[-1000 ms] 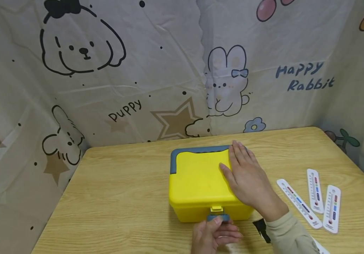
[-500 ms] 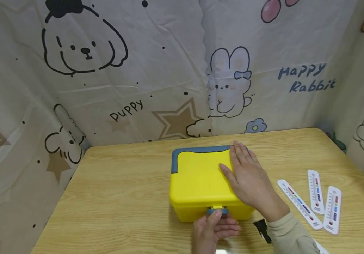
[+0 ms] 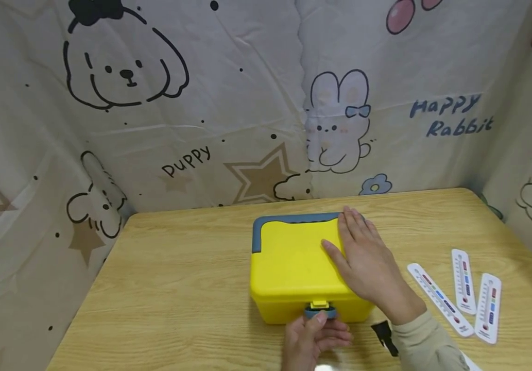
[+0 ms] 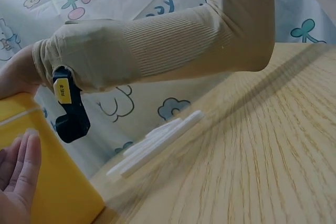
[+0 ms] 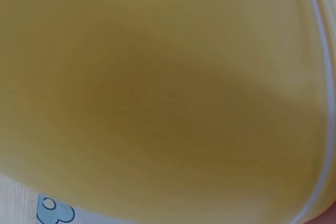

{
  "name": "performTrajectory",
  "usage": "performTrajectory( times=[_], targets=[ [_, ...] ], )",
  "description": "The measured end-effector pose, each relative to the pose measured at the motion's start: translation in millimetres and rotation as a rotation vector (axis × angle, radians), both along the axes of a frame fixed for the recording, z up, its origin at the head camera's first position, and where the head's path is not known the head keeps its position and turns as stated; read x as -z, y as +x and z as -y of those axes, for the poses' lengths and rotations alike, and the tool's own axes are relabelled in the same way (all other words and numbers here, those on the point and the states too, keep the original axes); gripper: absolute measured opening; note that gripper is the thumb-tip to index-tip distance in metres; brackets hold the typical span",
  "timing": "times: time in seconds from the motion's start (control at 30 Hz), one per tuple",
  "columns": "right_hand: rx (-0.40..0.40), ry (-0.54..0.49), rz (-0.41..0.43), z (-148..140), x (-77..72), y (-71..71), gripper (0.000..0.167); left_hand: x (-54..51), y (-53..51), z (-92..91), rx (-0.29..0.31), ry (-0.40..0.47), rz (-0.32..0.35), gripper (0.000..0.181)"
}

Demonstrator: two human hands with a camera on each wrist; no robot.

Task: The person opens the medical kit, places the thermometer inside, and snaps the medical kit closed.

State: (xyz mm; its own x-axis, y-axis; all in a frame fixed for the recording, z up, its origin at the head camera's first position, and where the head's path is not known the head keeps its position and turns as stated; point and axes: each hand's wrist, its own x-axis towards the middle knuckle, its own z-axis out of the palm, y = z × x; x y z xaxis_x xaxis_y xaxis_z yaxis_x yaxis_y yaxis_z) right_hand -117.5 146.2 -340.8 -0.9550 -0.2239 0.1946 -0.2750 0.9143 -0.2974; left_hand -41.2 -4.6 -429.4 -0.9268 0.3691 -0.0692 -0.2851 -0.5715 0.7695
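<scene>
A yellow box (image 3: 300, 257) with a blue-grey carry handle (image 3: 293, 218) sits on the wooden table, its lid down. On its front, a blue-grey latch (image 3: 321, 312) stands out below a yellow catch (image 3: 320, 304). My left hand (image 3: 309, 337) pinches this latch, thumb on top and the other fingers stretched out below; in the left wrist view the fingers (image 4: 26, 169) are beside the box wall. Flat on the lid's right side rests my right hand (image 3: 367, 257), fingers straight. Only the box's yellow side (image 5: 157, 103) fills most of the right wrist view.
To the right lie several white thermometer cards, among them a slanted one (image 3: 439, 299), an upright one (image 3: 463, 281) and another (image 3: 488, 309). A black strap mount (image 4: 71, 106) is on the right wrist. A patterned cloth (image 3: 201, 103) hangs behind the table.
The latch tipped upward under my left thumb, then came slightly down again. My right hand has stayed on the lid. The head view has shifted a little.
</scene>
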Motion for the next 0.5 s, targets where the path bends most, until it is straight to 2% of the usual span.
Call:
performTrajectory(
  times=[0.13, 0.23, 0.37, 0.5],
  targets=[
    [-0.006, -0.005, -0.007, 0.5, 2.0, 2.1, 0.068, 8.4, 2.8, 4.1, 0.057, 0.035, -0.052, 0.02],
    [-0.005, -0.004, -0.013, 0.9, 3.6, 3.7, 0.068, 15.4, 5.6, 5.0, 0.077, 0.029, -0.006, 0.019],
    [-0.004, -0.01, -0.017, 2.0, 5.5, 5.5, 0.069, 23.3, 7.5, 7.7, 0.11, -0.02, 0.058, 0.024],
    [-0.001, -0.019, -0.016, 3.8, 8.0, 7.1, 0.069, 26.4, 7.7, 16.2, 0.129, -0.096, 0.017, 0.033]
  ],
)
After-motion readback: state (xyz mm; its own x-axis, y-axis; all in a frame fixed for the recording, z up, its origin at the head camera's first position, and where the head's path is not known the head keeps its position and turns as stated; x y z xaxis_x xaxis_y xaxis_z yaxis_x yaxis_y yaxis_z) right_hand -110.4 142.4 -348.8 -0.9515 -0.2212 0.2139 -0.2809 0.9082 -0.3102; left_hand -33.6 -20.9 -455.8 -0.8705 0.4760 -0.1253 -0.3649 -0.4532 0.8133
